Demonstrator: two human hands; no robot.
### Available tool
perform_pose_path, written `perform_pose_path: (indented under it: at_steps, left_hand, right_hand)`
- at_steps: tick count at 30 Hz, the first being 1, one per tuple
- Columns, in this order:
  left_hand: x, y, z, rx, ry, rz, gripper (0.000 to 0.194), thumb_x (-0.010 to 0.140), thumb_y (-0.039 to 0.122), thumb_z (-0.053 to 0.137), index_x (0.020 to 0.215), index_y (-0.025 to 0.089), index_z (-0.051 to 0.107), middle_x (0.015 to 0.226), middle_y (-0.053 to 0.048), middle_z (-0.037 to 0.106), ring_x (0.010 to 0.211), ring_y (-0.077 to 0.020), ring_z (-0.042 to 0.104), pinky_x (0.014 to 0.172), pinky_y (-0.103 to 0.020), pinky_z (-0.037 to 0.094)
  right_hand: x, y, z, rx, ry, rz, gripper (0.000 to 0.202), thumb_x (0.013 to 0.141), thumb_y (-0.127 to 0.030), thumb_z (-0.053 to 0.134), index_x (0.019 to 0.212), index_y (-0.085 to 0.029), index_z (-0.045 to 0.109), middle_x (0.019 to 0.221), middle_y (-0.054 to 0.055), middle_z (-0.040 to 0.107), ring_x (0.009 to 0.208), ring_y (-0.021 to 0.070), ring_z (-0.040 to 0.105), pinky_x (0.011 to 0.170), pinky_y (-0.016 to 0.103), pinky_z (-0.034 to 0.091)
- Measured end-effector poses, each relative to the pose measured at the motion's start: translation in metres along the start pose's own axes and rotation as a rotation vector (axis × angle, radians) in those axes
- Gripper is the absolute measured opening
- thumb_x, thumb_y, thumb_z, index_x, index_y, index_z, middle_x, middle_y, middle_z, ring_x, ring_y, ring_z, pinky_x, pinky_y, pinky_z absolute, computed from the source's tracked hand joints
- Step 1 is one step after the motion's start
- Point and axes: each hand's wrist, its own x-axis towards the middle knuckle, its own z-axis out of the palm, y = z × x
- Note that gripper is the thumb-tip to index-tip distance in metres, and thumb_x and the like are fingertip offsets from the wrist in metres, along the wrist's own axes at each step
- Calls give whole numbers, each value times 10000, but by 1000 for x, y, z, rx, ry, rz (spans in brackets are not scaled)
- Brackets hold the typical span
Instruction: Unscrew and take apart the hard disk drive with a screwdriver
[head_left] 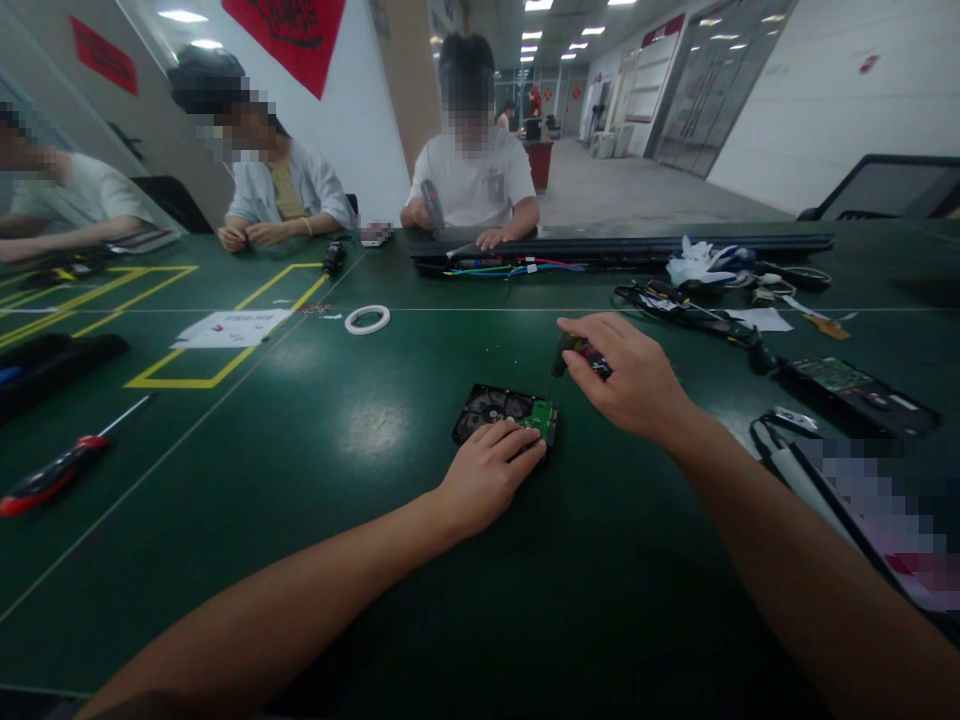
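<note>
A hard drive (499, 405) lies on the green table, its green circuit board (541, 412) facing up at the right end. My left hand (491, 470) holds the drive against the table, fingers laid together over its near side and hiding that edge. In my right hand (626, 375) is a black electric screwdriver (562, 355), gripped above the drive's right end. Its thin bit points down at the board; whether the tip touches a screw I cannot make out. A few tiny light specks, perhaps screws, lie just beyond the drive.
Beyond sit a white tape ring (367, 320), paper sheets (229, 328) and a long black bar (622, 250) with wires. Cables (682, 305), white gloves (709, 262) and another drive-like device (859, 390) lie right, a red-black screwdriver (60, 470) left. Several people sit opposite.
</note>
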Motion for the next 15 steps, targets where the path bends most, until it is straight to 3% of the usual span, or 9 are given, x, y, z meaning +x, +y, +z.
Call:
perform_pose_path:
  at_steps: [15]
  left_hand:
    - [2, 1, -2, 6, 3, -5, 322, 1074, 208, 506, 1359, 178, 654, 1387, -101, 660, 1216, -270, 594, 1017, -445, 518]
  right_hand:
    - [-1, 2, 3, 7, 6, 29, 328, 1003, -243, 537, 1312, -175, 622, 1245, 161, 706, 1133, 321, 680, 973, 513, 551]
